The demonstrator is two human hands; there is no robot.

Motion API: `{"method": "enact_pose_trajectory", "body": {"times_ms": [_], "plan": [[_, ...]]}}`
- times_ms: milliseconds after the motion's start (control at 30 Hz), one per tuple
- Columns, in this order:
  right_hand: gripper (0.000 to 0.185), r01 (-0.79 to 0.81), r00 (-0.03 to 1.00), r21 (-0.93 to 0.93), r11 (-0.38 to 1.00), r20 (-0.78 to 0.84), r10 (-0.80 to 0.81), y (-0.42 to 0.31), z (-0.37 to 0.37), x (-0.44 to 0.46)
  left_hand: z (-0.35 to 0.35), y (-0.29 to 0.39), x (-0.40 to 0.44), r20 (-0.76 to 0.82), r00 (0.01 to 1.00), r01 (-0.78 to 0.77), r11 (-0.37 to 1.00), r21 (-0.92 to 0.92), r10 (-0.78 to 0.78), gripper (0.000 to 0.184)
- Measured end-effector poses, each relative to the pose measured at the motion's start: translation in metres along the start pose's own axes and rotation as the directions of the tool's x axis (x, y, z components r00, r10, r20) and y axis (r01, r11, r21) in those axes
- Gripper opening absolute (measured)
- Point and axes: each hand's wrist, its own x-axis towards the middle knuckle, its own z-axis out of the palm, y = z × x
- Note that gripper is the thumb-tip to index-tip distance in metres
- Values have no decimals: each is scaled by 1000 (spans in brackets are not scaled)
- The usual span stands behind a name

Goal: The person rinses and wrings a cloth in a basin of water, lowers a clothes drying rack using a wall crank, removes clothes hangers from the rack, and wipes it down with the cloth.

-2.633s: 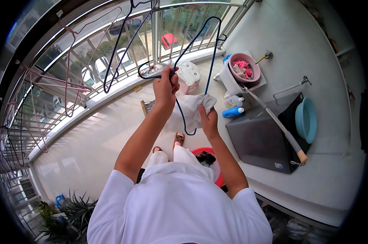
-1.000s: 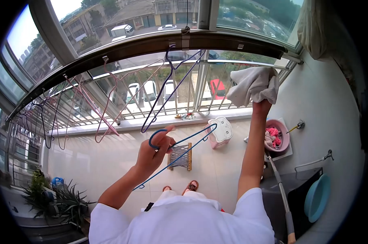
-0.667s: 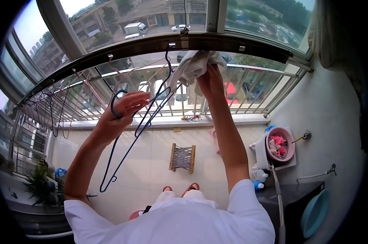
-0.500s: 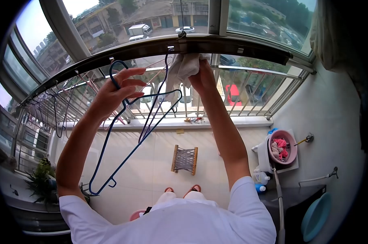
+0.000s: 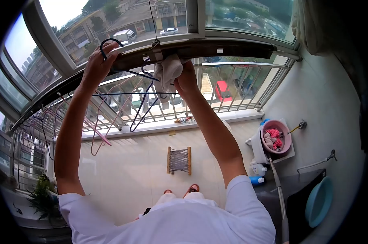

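Observation:
My left hand (image 5: 98, 67) is raised at the dark drying rail (image 5: 241, 49), its fingers closed round a blue hanger (image 5: 133, 94) near the hook, which curls above the rail. My right hand (image 5: 187, 80) grips a bunched white cloth (image 5: 168, 72) just below the rail's middle. The blue hanger's arm reaches across to the cloth, which hides part of it. Close by, a dark purple hanger (image 5: 139, 110) hangs from the rail, partly behind the blue one.
More hangers (image 5: 95, 126) hang at the left. A small folding stool (image 5: 179, 160) stands on the floor. At the right are a pink basin (image 5: 288, 140) with clothes, bottles (image 5: 257, 180), a long pole (image 5: 277, 183) and a teal basin (image 5: 318, 201). Plants (image 5: 44, 197) stand lower left.
My left hand has lifted the blue hanger up to the rail, and its fingers have closed round it. My right hand has shifted left with the cloth. The view has turned slightly.

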Motion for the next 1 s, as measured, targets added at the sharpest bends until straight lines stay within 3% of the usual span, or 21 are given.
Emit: {"method": "enact_pose_trajectory", "body": {"times_ms": [67, 133, 333, 567, 633, 700, 733, 767, 900, 933, 1000], "plan": [[28, 34, 998, 36, 999, -54, -33, -3, 1, -3, -2, 7, 4, 297, 918, 269, 963, 20, -263, 33], [27, 69, 993, 2, 998, -94, -69, -15, -1, -8, 5, 24, -4, 118, 984, 118, 986, 116, -131, 39], [26, 203, 946, -75, 976, -244, -215, -66, -28, -30, 9, 48, -6, 141, 985, 98, 994, 41, -103, 38], [20, 419, 867, -218, 881, -191, -460, -138, -80, -43, 3, 59, -10, 111, 991, 69, 996, 53, -75, 34], [24, 453, 861, 33, 891, -274, -428, -158, -106, -46, 2, 61, -12, 113, 992, 58, 998, 37, -62, 34], [30, 499, 832, 175, 849, -370, -413, -175, -138, -55, -2, 66, -13, 148, 985, 86, 996, 37, -90, 32], [32, 493, 814, 206, 845, -453, -364, -186, -120, -61, -4, 69, -15, 135, 988, 78, 996, 32, -82, 32], [33, 535, 773, 27, 844, -419, -477, -192, -101, -67, -5, 71, -16, 119, 990, 70, 997, 28, -73, 32], [39, 627, 768, 294, 722, -392, -507, -176, -80, -57, -4, 71, -15, 138, 988, 74, 997, 24, -76, 31], [40, 552, 834, 407, 728, -277, -478, -181, -75, -57, -5, 71, -15, 153, 985, 82, 996, 29, -85, 31], [41, 507, 857, 405, 761, -138, -497, -191, -67, -49, -5, 71, -16, 116, 993, 24, 999, 23, -26, 32]]}}
